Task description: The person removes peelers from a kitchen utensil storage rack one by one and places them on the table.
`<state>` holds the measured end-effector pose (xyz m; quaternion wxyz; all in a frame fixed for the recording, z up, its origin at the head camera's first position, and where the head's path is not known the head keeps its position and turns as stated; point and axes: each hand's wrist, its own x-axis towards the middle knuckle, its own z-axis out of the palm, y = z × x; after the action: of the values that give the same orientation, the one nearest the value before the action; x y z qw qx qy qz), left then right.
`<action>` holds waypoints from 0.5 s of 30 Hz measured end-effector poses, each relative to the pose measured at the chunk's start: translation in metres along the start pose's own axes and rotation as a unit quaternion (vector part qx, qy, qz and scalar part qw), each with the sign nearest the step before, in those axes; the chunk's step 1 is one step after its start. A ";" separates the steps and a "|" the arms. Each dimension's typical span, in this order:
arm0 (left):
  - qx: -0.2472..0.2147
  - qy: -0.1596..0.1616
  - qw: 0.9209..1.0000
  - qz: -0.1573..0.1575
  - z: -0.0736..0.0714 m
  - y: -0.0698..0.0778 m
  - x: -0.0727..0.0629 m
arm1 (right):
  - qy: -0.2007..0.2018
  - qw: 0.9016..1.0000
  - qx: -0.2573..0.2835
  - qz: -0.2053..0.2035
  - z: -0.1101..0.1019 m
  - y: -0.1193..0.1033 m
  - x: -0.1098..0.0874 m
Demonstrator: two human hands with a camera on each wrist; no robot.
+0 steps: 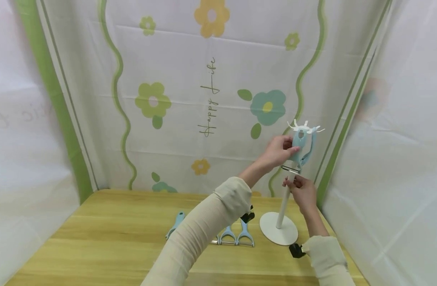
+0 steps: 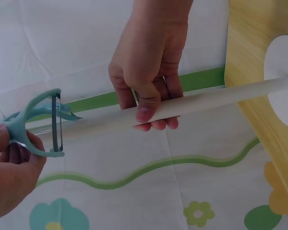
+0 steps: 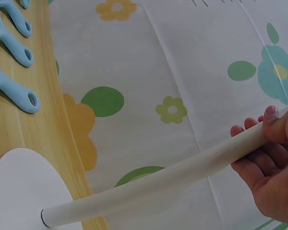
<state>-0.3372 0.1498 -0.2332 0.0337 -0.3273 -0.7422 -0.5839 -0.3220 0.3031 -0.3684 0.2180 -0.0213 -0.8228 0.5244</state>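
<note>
My left hand (image 1: 278,151) pinches the light-blue handle of a Y-shaped peeler (image 1: 299,142) just under the hooks of a white rotating-style rack (image 1: 304,128). The handle's hole is close to a hook; whether it is hooked, I cannot tell. A second light-blue peeler (image 1: 313,143) hangs on the rack's right side. Below, my right hand (image 1: 304,194) grips the white pole (image 1: 284,204) between thumb and fingers, as the right wrist view also shows. In the left wrist view the held peeler's metal blade (image 2: 56,123) faces the pole's lower end.
The pole rises from a round white base (image 1: 270,228) on the wooden table (image 1: 107,234). More light-blue peelers (image 1: 244,234) lie in a row left of the base, partly behind my left sleeve. One separate peeler (image 1: 177,222) lies farther left. A patterned curtain (image 1: 182,131) encloses the table.
</note>
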 end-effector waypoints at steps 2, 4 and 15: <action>-0.009 0.008 1.000 -0.001 0.000 0.002 0.000 | -0.003 1.000 0.002 0.004 0.001 -0.001 -0.001; -0.010 0.018 1.000 0.000 -0.001 0.003 -0.001 | -0.005 1.000 0.005 0.006 0.002 -0.001 -0.001; -0.033 0.031 0.999 -0.002 -0.005 0.013 -0.004 | 0.000 1.000 0.004 -0.003 0.000 0.001 0.000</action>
<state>-0.3295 0.1447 -0.2223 0.0441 -0.3086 -0.7216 -0.6181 -0.3219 0.3036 -0.3691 0.2193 -0.0182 -0.8210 0.5268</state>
